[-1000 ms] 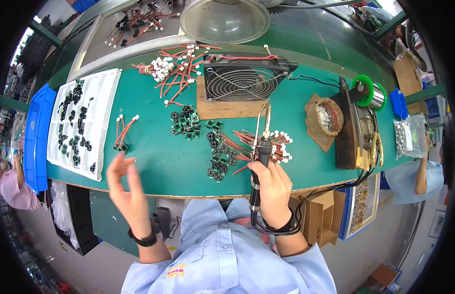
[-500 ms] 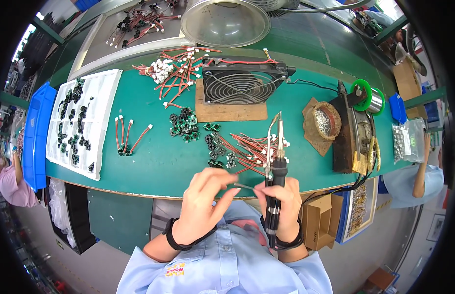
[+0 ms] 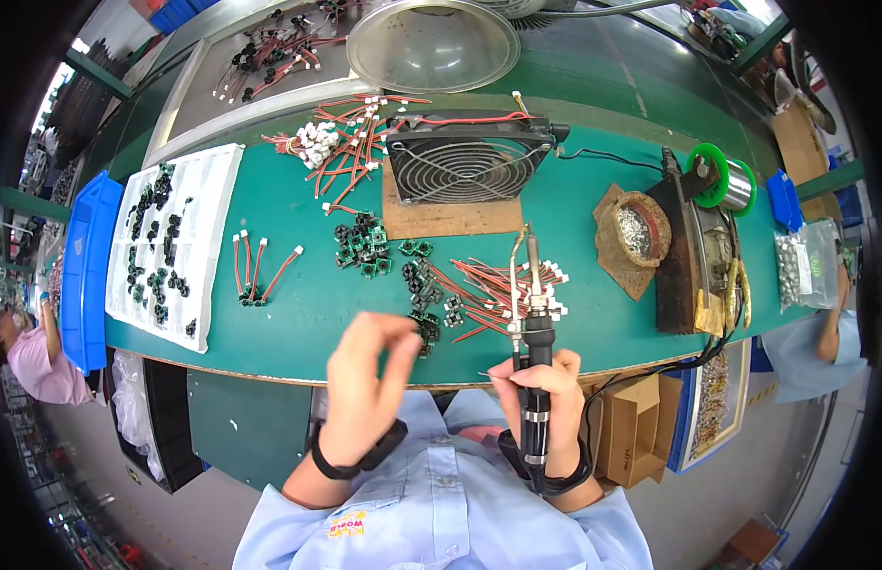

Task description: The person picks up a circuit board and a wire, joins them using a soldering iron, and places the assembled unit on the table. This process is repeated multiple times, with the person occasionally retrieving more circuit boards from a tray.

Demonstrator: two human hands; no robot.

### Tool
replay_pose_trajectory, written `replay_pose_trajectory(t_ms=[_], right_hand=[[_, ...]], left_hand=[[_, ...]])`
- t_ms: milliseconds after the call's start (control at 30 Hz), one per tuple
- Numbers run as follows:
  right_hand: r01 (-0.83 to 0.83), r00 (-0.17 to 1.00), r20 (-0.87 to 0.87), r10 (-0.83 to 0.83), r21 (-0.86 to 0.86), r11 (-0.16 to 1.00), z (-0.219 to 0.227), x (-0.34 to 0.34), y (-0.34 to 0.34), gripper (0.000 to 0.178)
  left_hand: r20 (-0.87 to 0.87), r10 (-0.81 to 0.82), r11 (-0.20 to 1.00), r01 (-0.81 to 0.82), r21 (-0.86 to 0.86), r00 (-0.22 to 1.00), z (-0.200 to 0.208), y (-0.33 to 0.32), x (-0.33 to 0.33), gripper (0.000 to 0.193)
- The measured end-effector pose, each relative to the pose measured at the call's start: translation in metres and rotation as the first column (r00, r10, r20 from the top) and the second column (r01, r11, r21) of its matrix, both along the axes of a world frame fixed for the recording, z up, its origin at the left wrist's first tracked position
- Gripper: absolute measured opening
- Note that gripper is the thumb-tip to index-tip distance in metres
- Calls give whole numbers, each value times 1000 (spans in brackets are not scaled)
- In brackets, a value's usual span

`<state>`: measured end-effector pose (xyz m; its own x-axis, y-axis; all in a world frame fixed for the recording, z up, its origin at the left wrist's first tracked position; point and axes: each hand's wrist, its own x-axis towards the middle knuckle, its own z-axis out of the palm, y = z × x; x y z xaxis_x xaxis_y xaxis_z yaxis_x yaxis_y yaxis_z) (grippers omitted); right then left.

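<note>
My right hand [image 3: 549, 404] grips a soldering iron [image 3: 537, 380] upright, its metal tip pointing away from me; a thin tube runs alongside the tip. A short thin grey piece [image 3: 484, 373] pokes out from that hand's fingertips, too little showing to name. My left hand [image 3: 365, 380] is at the bench's front edge, thumb and fingers drawn together beside a cluster of small black parts [image 3: 426, 323]. What lies between those fingers is hidden. Red wire leads with white connectors [image 3: 502, 294] spread out beyond the iron. Small green circuit boards [image 3: 363, 245] are heaped farther back.
A black fan [image 3: 467, 161] stands on a board at the back. On the right are a tip-cleaning bowl [image 3: 635, 230], an iron stand [image 3: 683, 256] and a solder spool [image 3: 737, 185]. A white tray [image 3: 189, 256] and blue bin [image 3: 87, 275] flank the left, near finished-looking wired boards [image 3: 254, 296].
My left hand has moved away from my right hand and turned toward the black parts. The thin grey piece no longer spans between both hands. The iron stays in my right hand.
</note>
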<state>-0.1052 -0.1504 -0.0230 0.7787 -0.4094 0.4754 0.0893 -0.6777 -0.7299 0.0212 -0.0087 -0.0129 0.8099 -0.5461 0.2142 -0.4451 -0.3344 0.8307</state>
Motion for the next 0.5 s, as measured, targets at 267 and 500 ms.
replay_pose_trajectory(t_ms=[267,500], right_hand=[[77,997,-35,-74,106,991,3,-6,3,41],[-4,1000,-6,6,278,961,7,-1,0,40]], left_hand=[[-48,-4,964,16,266,999,-2,-13,14,17],[-83,-69,998,68,-4,994,4,-2,8,18]])
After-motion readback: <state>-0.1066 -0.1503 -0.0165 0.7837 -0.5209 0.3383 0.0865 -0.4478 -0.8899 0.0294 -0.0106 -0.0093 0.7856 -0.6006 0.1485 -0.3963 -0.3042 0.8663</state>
